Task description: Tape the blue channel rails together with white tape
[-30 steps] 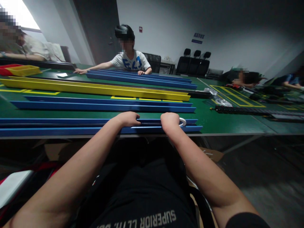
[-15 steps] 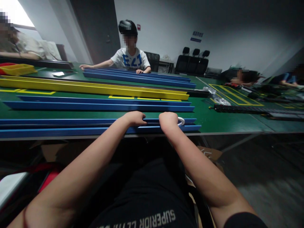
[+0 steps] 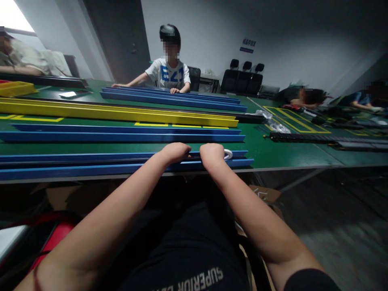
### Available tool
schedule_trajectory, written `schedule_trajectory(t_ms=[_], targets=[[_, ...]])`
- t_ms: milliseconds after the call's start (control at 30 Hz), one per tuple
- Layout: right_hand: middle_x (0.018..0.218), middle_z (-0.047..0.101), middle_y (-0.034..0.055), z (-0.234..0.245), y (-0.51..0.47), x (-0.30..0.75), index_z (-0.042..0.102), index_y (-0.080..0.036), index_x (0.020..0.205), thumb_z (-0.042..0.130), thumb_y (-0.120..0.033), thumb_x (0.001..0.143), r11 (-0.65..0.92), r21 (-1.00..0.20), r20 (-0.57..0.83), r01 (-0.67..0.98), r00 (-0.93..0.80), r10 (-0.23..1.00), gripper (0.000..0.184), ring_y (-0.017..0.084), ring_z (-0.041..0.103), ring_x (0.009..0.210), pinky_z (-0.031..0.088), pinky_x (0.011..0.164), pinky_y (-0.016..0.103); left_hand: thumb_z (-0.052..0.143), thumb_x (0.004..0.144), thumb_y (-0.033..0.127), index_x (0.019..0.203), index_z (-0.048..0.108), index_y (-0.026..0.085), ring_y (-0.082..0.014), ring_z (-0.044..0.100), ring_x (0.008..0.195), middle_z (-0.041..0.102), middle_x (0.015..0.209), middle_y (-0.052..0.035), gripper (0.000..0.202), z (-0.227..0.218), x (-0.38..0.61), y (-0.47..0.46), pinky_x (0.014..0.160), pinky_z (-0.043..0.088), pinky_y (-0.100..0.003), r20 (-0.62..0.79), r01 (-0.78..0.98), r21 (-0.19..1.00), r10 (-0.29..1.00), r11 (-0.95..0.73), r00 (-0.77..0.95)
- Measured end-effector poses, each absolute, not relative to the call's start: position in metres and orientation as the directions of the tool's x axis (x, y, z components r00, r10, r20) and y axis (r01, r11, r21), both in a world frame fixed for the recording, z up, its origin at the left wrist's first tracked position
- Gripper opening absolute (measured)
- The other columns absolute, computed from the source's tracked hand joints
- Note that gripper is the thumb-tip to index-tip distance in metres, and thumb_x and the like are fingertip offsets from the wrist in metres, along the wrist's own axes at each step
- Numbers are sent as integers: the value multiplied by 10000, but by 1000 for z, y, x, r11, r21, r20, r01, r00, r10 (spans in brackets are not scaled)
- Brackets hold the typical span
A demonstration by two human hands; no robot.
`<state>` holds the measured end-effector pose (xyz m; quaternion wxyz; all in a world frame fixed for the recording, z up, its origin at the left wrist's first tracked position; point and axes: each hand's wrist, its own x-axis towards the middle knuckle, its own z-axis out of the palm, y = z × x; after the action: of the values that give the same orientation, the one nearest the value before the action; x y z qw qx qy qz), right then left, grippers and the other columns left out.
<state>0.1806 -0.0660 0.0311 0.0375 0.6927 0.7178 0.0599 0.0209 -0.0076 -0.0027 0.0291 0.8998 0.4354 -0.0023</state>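
1. Your left hand [image 3: 178, 152] had slid rightward along the long blue two-walled channel [image 3: 75, 170], narrowing the gap to your right hand [image 3: 212, 154], which kept about the same place near the channel's right end.
2. That brought both hands close together over one stretch of the channel, so your work seemed centred on that short length.
3. Your left thumb and fingers were drawn in and your right hand was curled like a fist; the fingertips were hidden, so what either one gripped could not be told.
4. Just past your right hand showed a white ring-shaped roll [image 3: 230, 154], perhaps tape, held or merely resting.
5. Your channel lay along the near edge of the green tabletop [image 3: 287, 155], running out of view at left; behind it lay a second blue channel [image 3: 121, 137], then a long yellow channel [image 3: 121, 114].
6. At your far left sat a shallow yellow tray [image 3: 18, 90] beside a red tray [image 3: 4, 82], contents unclear. Below the tabletop, a brown cardboard box [image 3: 272, 195] apparently held thin whitish strips.
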Motion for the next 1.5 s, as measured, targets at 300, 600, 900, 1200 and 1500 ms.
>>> schedule_trajectory(t_ms=[300,600,900,1200,1500], targets=[[970,727,214,34,-66,184,763,-116,946,482,-80,857,57,149,18,987,-60,998,296,289,708,891,537,756,407,507,832,579,853,669,252,-222,650,825,712,892,-57,366,0,16,-7,627,386,-285,7,732,35,732,-681,681],[973,733,192,39,-75,156,762,-150,968,618,-346,853,140,105,5,985,-142,990,268,282,706,884,536,752,384,511,816,570,749,613,250,-189,606,730,694,808,-45,343,-1,-26,-10,599,341,-290,-35,766,56,766,-640,642],[1019,721,190,43,-87,149,742,-156,1026,561,-457,886,182,134,17,974,-186,982,378,266,690,935,514,803,348,531,791,576,783,641,259,-177,578,666,677,720,-24,335,1,-44,-18,571,322,-289,-47,824,94,824,-559,565],[1070,716,149,74,-73,196,733,-182,1033,517,-495,897,285,158,-220,946,-247,944,405,259,667,966,488,806,313,522,778,606,816,671,266,-189,571,645,675,728,-27,373,4,-43,-21,549,322,-295,-57,829,129,831,-544,553],[1023,734,104,80,-67,211,721,-203,1071,594,-450,872,376,158,-364,913,-300,882,341,239,676,924,482,764,290,508,762,666,849,679,264,-190,575,659,686,750,-28,445,5,-43,-20,558,333,-290,-73,838,153,840,-524,538]])
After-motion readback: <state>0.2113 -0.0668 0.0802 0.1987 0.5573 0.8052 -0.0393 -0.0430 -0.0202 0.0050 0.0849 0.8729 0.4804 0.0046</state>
